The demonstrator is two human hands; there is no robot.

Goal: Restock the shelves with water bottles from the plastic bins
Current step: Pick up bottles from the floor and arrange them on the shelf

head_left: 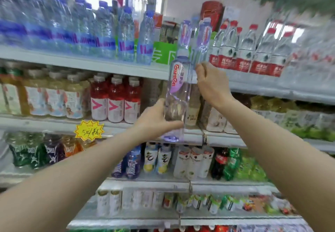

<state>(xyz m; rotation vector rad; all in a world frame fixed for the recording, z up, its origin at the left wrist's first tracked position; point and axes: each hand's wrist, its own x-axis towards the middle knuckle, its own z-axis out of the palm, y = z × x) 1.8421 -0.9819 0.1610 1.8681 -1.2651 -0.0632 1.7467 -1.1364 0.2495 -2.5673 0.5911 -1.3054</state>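
Observation:
My left hand (158, 118) grips the lower part of a clear purple-labelled water bottle (178, 84), held upright in front of the shelves. My right hand (211, 84) is raised to the top shelf edge (126, 69), its fingers curled at the base of another clear bottle (200, 53) standing there. Two more purple-labelled bottles (184, 34) stand behind it on the top shelf. The plastic bins are out of view.
Blue-labelled water bottles (125, 37) fill the top shelf on the left, red-labelled ones (244, 50) on the right. A green carton (164, 52) stands between them. Lower shelves hold red drinks (116, 99), sodas and cans. A yellow price tag (89, 129) hangs on a shelf edge.

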